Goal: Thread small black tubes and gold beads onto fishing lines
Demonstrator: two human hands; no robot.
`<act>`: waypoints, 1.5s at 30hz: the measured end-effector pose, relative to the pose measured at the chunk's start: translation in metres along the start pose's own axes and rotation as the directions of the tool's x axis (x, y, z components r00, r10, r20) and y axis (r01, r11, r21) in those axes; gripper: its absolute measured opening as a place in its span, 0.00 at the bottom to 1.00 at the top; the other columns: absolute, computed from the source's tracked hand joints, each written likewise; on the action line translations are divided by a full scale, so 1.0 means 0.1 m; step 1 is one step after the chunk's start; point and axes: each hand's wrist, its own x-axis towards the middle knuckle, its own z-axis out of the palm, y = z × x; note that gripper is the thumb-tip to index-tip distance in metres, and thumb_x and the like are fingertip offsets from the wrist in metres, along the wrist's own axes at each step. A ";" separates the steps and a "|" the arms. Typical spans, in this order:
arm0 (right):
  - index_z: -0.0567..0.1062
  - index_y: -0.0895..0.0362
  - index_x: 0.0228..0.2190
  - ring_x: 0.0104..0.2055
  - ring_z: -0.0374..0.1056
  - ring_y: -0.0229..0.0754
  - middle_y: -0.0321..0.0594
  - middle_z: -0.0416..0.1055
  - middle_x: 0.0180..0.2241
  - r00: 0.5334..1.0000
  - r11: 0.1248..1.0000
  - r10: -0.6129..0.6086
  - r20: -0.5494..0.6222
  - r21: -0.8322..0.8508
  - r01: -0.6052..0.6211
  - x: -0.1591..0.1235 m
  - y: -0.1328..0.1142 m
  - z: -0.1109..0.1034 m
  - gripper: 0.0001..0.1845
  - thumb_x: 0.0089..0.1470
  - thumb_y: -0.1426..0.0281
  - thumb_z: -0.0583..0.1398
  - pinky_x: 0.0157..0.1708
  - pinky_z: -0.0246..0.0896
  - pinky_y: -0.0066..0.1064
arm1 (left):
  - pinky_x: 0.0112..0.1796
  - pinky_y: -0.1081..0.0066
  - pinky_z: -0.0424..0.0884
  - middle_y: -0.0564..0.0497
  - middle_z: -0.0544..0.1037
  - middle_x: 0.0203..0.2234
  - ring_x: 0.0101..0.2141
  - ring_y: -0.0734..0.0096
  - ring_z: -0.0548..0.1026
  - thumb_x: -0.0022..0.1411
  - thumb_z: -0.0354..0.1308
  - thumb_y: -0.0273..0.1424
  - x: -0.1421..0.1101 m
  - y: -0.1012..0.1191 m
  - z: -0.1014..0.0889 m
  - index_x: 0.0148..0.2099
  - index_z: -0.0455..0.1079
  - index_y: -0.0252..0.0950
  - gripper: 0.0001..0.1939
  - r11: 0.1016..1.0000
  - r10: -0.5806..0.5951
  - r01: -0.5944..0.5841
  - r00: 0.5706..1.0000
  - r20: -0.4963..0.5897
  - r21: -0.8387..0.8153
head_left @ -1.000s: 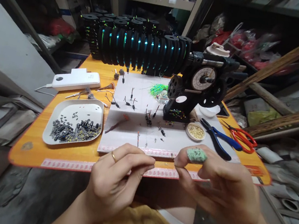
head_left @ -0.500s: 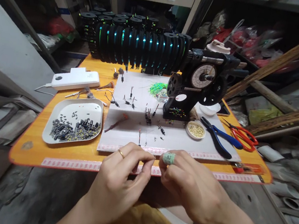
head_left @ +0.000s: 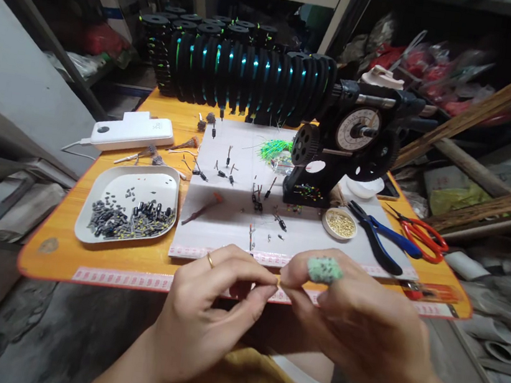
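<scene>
Both hands meet fingertip to fingertip just over the table's front edge. My left hand (head_left: 217,302), with a ring on one finger, pinches something too small to make out. Close against its fingertips, my right hand (head_left: 357,312) is pinched too, green patterned tape (head_left: 324,270) wrapped round one finger; what it grips is hidden. Behind the hands lies a white board (head_left: 223,225) with small black cylinders on wires (head_left: 282,223) scattered over it. A little dish of gold beads (head_left: 340,224) stands at the board's right, beside blue-handled pliers (head_left: 379,236).
A white tray (head_left: 86,222) of small dark parts stands left, below a white power bank (head_left: 134,131). At the back is a black machine (head_left: 317,184) with a row of spools (head_left: 251,84). Red-handled scissors (head_left: 423,235) and an orange cutter (head_left: 433,293) lie right.
My right hand has turned and shifted right, its fingertips still near the left's. My left hand has moved slightly right. The whole view has shifted a little.
</scene>
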 end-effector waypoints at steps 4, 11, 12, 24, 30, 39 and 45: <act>0.71 0.56 0.45 0.38 0.73 0.41 0.41 0.76 0.36 0.994 0.995 0.089 -0.059 -0.041 -0.091 0.06 -0.09 0.05 0.14 0.58 0.82 0.59 0.35 0.69 0.31 | 0.31 0.78 0.74 0.52 0.79 0.27 0.30 0.75 0.77 0.61 0.62 0.19 0.01 0.02 0.00 0.35 0.77 0.37 0.08 0.960 -0.223 0.207 0.973 -0.065 -0.186; 0.73 0.58 0.34 0.28 0.66 0.37 0.38 0.71 0.28 0.995 0.989 0.068 -0.067 -0.130 -0.076 0.14 -0.16 0.15 0.06 0.59 0.80 0.59 0.27 0.64 0.30 | 0.34 0.77 0.74 0.53 0.80 0.29 0.32 0.74 0.77 0.62 0.62 0.20 -0.02 0.04 -0.03 0.36 0.78 0.38 0.08 0.958 -0.228 0.213 0.972 -0.062 -0.195; 0.74 0.58 0.33 0.28 0.66 0.39 0.40 0.71 0.28 0.997 0.979 0.010 -0.077 -0.200 -0.025 0.15 -0.16 0.14 0.06 0.58 0.80 0.59 0.27 0.64 0.31 | 0.33 0.76 0.74 0.52 0.80 0.29 0.31 0.73 0.78 0.62 0.62 0.21 -0.02 0.05 -0.05 0.36 0.78 0.38 0.07 0.958 -0.241 0.230 0.970 -0.044 -0.171; 0.73 0.60 0.32 0.41 0.70 0.48 0.48 0.75 0.33 0.968 0.930 -0.249 0.014 -0.274 0.243 0.12 -0.03 0.13 0.06 0.57 0.82 0.60 0.40 0.72 0.40 | 0.33 0.79 0.74 0.51 0.80 0.28 0.29 0.76 0.78 0.61 0.60 0.17 0.04 0.11 -0.12 0.37 0.74 0.33 0.07 0.972 0.041 -0.041 0.999 0.006 0.232; 0.70 0.59 0.33 0.38 0.66 0.41 0.42 0.70 0.32 1.000 0.999 -0.020 0.001 -0.044 0.020 0.15 -0.08 0.16 0.08 0.57 0.83 0.59 0.38 0.65 0.35 | 0.39 0.74 0.76 0.44 0.81 0.32 0.34 0.71 0.78 0.62 0.61 0.15 -0.03 -0.03 -0.06 0.44 0.73 0.27 0.09 0.849 0.352 -0.341 0.935 0.051 0.403; 0.70 0.59 0.36 0.38 0.64 0.40 0.41 0.70 0.34 0.997 1.000 0.019 0.078 0.004 -0.019 0.15 -0.04 0.13 0.07 0.58 0.81 0.60 0.37 0.63 0.33 | 0.33 0.73 0.74 0.49 0.79 0.28 0.29 0.71 0.76 0.63 0.61 0.19 0.06 -0.04 -0.15 0.41 0.71 0.32 0.05 0.843 0.328 -0.358 0.934 0.143 0.402; 0.69 0.59 0.36 0.39 0.65 0.44 0.45 0.71 0.34 0.998 0.991 -0.050 0.028 -0.119 0.053 0.19 -0.04 0.20 0.07 0.60 0.82 0.57 0.39 0.64 0.36 | 0.23 0.84 0.67 0.56 0.74 0.25 0.25 0.79 0.71 0.57 0.58 0.18 0.06 0.01 -0.06 0.33 0.71 0.37 0.09 0.953 -0.293 0.289 0.955 -0.037 -0.086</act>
